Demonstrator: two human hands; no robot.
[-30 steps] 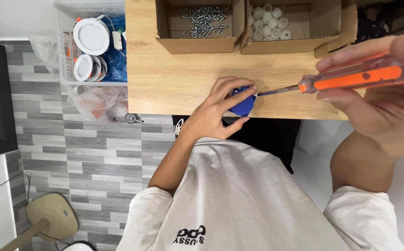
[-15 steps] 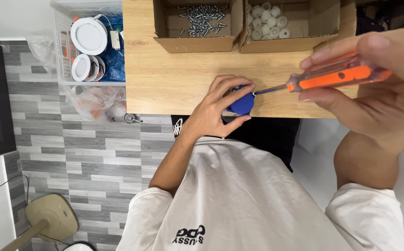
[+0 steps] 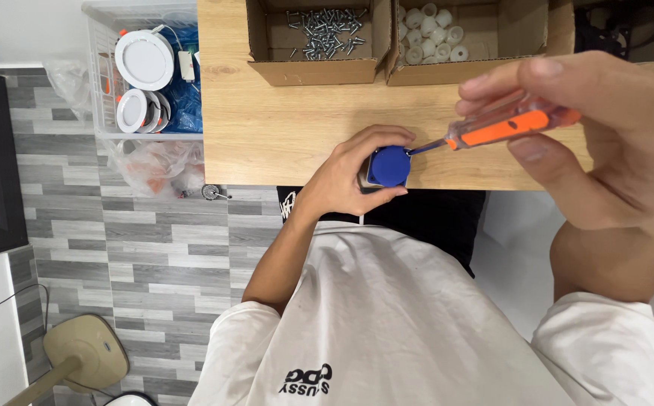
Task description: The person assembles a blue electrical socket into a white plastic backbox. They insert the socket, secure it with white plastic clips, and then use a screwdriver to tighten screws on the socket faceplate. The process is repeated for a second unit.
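Left hand (image 3: pixel 346 177) is clamped round the blue cap (image 3: pixel 389 165), fingers curled over its top and thumb under it, pinning it at the near edge of the bench (image 3: pixel 267 128). Right hand (image 3: pixel 605 143) grips the screwdriver (image 3: pixel 504 129) by its orange handle, fingertips pinched along it, thumb below. The tool's long axis runs nearly level, sloping a touch down from the right hand toward the left, and the metal tip meets the cap's right side, just beside the left fingertips. So the cap lies off the tool's tip end, to the left of the right hand, with the left hand by far the nearer, in fact touching it. Whether the tip sits in a screw head I can't tell; it's too small. Behind, well apart from the hands, a box of screws (image 3: pixel 319 34) and a box of white plugs (image 3: pixel 436 34) stand side by side. Off the bench's left end a clear bin (image 3: pixel 101 90) holds round white lamps (image 3: pixel 143 60).
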